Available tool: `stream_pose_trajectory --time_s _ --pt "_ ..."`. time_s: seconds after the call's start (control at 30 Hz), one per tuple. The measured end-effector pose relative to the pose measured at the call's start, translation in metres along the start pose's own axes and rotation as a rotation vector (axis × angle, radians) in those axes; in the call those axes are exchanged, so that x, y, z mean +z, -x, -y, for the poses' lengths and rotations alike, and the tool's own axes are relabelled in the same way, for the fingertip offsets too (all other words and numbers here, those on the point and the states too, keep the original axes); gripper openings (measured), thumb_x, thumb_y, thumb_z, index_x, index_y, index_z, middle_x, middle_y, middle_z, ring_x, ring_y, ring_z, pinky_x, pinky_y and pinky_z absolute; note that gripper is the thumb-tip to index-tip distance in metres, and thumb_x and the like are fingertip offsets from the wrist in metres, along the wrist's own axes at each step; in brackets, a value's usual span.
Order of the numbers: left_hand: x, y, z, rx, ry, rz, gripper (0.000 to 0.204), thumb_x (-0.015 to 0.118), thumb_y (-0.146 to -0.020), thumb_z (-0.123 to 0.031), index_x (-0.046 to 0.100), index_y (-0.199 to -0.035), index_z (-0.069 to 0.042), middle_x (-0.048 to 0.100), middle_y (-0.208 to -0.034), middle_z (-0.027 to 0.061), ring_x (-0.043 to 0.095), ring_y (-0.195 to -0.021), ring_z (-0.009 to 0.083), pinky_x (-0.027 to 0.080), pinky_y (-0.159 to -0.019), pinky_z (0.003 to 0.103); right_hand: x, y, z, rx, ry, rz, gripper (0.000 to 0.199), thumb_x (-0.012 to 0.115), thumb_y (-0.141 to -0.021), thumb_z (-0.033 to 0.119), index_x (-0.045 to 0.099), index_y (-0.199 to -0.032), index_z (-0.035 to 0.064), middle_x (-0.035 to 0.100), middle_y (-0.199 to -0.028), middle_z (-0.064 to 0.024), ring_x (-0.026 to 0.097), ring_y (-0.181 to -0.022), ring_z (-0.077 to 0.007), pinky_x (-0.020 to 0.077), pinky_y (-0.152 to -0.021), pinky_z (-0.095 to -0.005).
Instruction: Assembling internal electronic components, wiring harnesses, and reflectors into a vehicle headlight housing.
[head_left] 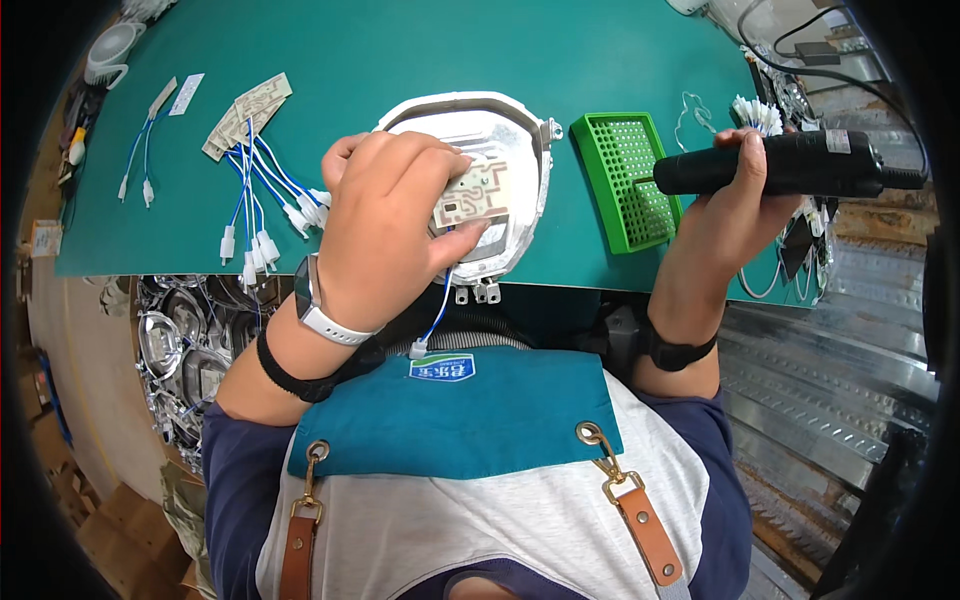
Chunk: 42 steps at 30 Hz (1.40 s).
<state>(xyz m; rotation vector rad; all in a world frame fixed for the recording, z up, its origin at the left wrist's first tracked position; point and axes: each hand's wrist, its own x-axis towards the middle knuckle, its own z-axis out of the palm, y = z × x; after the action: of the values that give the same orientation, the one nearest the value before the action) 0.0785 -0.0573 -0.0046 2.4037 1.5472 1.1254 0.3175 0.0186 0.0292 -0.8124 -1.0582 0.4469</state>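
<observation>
My left hand point(385, 205) grips a pale circuit board point(478, 203) between thumb and fingers, over the inside of a silvery metal housing point(538, 190). Blue and white wires ending in a white connector point(418, 348) hang from the board past the table's near edge. In my right hand point(735, 205) is a black electric screwdriver point(800, 165), lying level with its bit pointing left. That bit is over a green perforated tray point(592, 180), where small screws seem to stand in some holes; whether it touches one I cannot tell.
Left on the green table point(400, 50) lie several wired circuit boards point(245, 115) and a separate wired pair point(160, 97). White connectors point(757, 115) bunch at the right. A cable point(905, 120) trails from the screwdriver. Metal housings point(180, 340) pile below the table's left side.
</observation>
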Motion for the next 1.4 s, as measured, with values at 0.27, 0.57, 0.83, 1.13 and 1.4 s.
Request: stream_pose_trajectory --time_s 0.27,0.57,0.83,1.13,1.4 --pt "-0.009 -0.001 -0.008 -0.002 -0.225 -0.043 0.047 0.080 -0.054 -0.026 0.057 -0.092 -0.008 0.058 -0.100 0.0049 0.051 -0.103 0.0275 0.030 -0.092 0.044 -0.017 -0.012 0.039 0.012 -0.183 -0.083 0.030 0.050 -0.078 0.015 0.045 -0.100 -0.0043 0.052 -0.078 -0.0116 0.054 -0.072 -0.0210 0.0455 -0.075 -0.0332" --pt "0.003 0.005 0.005 0.053 -0.014 -0.110 0.045 0.079 -0.054 -0.019 0.055 -0.088 -0.003 0.056 -0.095 0.0090 0.053 -0.094 0.0298 0.039 -0.090 0.049 0.027 0.023 0.069 0.149 -0.777 0.526 0.029 0.058 -0.067 0.026 0.042 -0.081 0.0063 0.045 -0.082 -0.0055 0.046 -0.075 -0.0165 0.0350 -0.074 -0.0302" --pt "0.007 0.008 0.008 0.040 0.043 -0.162 0.052 0.083 -0.046 -0.013 0.056 -0.089 -0.003 0.056 -0.093 0.0105 0.055 -0.088 0.0309 0.043 -0.086 0.047 0.059 0.045 0.045 0.099 -0.728 0.657 0.049 0.053 -0.075 0.025 0.045 -0.122 0.0111 0.046 -0.082 -0.0052 0.047 -0.077 -0.0188 0.0329 -0.077 -0.0340" --pt "0.005 0.006 0.009 0.055 0.072 -0.172 0.054 0.082 -0.045 -0.011 0.055 -0.091 -0.003 0.055 -0.093 0.0109 0.054 -0.087 0.0316 0.043 -0.085 0.044 0.073 0.042 0.039 0.021 -0.626 0.763 0.046 0.056 -0.078 0.029 0.045 -0.121 0.0153 0.045 -0.079 -0.0040 0.045 -0.068 -0.0168 0.0356 -0.067 -0.0327" --pt "0.004 0.006 0.007 0.025 0.070 -0.137 0.053 0.082 -0.046 -0.011 0.053 -0.089 -0.004 0.055 -0.088 0.0105 0.052 -0.083 0.0313 0.043 -0.082 0.042 0.097 0.040 0.036 0.100 -0.594 0.769 0.046 0.054 -0.081 0.024 0.040 -0.122 0.0084 0.046 -0.076 -0.0061 0.046 -0.064 -0.0171 0.0376 -0.063 -0.0336"
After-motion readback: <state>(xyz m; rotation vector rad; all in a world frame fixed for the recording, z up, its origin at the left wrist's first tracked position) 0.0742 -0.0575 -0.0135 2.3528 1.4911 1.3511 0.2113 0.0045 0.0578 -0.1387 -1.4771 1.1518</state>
